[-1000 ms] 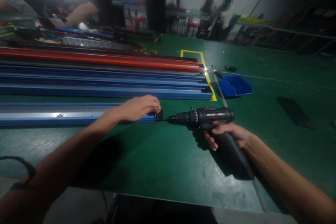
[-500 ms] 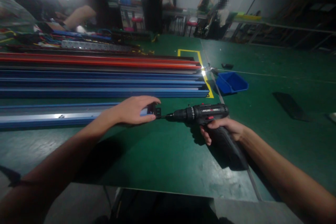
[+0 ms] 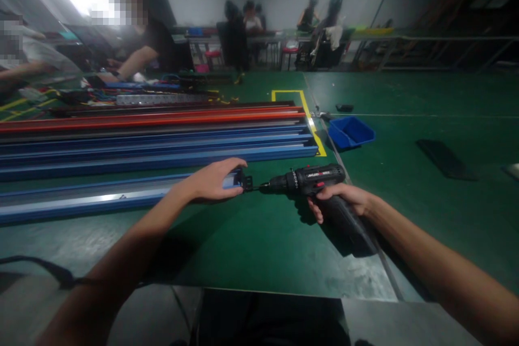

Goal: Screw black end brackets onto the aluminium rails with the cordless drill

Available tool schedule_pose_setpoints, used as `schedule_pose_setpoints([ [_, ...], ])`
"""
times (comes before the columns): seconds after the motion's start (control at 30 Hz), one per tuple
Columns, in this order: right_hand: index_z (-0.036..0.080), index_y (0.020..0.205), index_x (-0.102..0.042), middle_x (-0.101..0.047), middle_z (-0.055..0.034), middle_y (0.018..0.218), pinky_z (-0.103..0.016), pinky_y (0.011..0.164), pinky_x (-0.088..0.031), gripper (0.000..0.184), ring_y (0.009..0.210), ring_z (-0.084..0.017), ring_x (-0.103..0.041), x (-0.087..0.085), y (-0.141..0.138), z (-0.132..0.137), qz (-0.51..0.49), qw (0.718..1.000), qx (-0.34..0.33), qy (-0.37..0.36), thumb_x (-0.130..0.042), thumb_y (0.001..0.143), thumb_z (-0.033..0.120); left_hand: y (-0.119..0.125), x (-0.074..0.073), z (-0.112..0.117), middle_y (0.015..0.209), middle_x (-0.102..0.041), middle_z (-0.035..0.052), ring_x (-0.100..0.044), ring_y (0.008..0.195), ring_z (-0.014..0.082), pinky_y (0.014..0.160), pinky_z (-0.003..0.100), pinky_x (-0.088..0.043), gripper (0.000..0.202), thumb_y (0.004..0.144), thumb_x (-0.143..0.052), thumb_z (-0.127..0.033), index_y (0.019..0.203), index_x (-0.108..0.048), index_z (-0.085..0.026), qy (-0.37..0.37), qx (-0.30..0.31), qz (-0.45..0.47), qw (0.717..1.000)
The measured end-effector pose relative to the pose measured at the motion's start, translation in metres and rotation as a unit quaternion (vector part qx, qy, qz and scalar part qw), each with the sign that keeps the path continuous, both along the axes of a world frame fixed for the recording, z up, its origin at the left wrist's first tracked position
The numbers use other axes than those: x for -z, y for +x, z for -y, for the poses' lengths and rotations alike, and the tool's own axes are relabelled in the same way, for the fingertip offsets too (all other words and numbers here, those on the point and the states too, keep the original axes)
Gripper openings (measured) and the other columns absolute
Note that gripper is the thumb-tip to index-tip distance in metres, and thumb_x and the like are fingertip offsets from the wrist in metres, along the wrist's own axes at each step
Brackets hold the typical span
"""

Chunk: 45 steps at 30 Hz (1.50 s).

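My left hand (image 3: 217, 179) is wrapped round the right end of a blue metal profile (image 3: 101, 197), thumb and fingers on either side of it. A small black end piece (image 3: 246, 183) sits at that end, between my fingertips. My right hand (image 3: 340, 194) grips a black cordless drill (image 3: 316, 175) by its handle. The drill lies level and points left, and its bit (image 3: 259, 187) reaches the black end piece. Whether a screw is at the tip is too small to make out.
Behind lie several blue profiles (image 3: 251, 151) and orange ones (image 3: 243, 119) on the green table (image 3: 405, 216). A blue bin (image 3: 352, 132) stands right of them, near a dark flat object (image 3: 444, 159). Co-workers sit across the table and at the back.
The camera view has tilted slightly upward, so the scene sits lower. Both hands keep their grips, and the drill remains lined up with the profile's end piece.
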State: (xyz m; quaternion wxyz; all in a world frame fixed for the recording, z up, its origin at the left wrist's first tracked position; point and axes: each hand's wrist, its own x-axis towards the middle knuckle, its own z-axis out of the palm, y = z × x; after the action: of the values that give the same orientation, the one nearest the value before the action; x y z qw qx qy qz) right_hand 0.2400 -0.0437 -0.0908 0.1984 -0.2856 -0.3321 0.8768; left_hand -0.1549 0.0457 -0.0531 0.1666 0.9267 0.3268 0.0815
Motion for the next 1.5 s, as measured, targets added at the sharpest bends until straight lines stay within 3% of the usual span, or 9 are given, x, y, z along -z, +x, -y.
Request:
schedule_pose_setpoints([
  [0.27,0.007,0.102,-0.071,-0.073,-0.0085,0.09,-0.033,0.082,-0.057,0.023,0.083,-0.019,-0.073,0.002,0.003,0.0,0.011,1.0,0.002,0.01,-0.07,0.09,0.026,0.0,0.002,-0.002,0.133,-0.053,0.0128,-0.057,0.121,0.0277,0.107,0.045,-0.048,0.056,0.083,-0.071,-0.041,0.129,-0.047,-0.019,0.01,0.045,0.051,0.998],
  [0.4,0.007,0.105,-0.07,-0.073,-0.0089,0.091,-0.033,0.083,-0.058,0.023,0.084,-0.019,-0.073,0.002,0.002,0.0,0.004,1.0,0.0,0.015,-0.07,0.091,0.025,0.001,0.003,-0.003,0.125,-0.055,0.0116,-0.058,0.113,0.0269,0.1,0.044,-0.051,0.05,0.083,-0.071,-0.041,0.122,-0.049,-0.019,0.013,0.038,0.054,0.998],
  [0.77,0.005,0.103,-0.072,-0.074,-0.01,0.09,-0.033,0.08,-0.058,0.027,0.082,-0.02,-0.074,-0.002,0.001,0.002,0.019,1.0,0.015,0.014,-0.071,0.088,0.027,-0.002,0.007,-0.003,0.126,-0.058,0.0102,-0.063,0.109,0.0272,0.095,0.043,-0.051,0.057,0.085,-0.071,-0.048,0.129,-0.049,-0.02,-0.002,0.008,0.022,1.0],
  [1.5,0.006,0.104,-0.072,-0.076,-0.0118,0.092,-0.033,0.086,-0.058,0.028,0.087,-0.021,-0.076,-0.003,0.002,0.004,0.018,0.999,0.01,-0.029,-0.074,0.09,0.03,-0.006,0.01,-0.002,0.128,-0.066,0.0136,-0.064,0.118,0.0269,0.103,0.041,-0.055,0.05,0.091,-0.069,-0.044,0.131,-0.059,-0.016,0.066,0.063,0.058,0.994],
])
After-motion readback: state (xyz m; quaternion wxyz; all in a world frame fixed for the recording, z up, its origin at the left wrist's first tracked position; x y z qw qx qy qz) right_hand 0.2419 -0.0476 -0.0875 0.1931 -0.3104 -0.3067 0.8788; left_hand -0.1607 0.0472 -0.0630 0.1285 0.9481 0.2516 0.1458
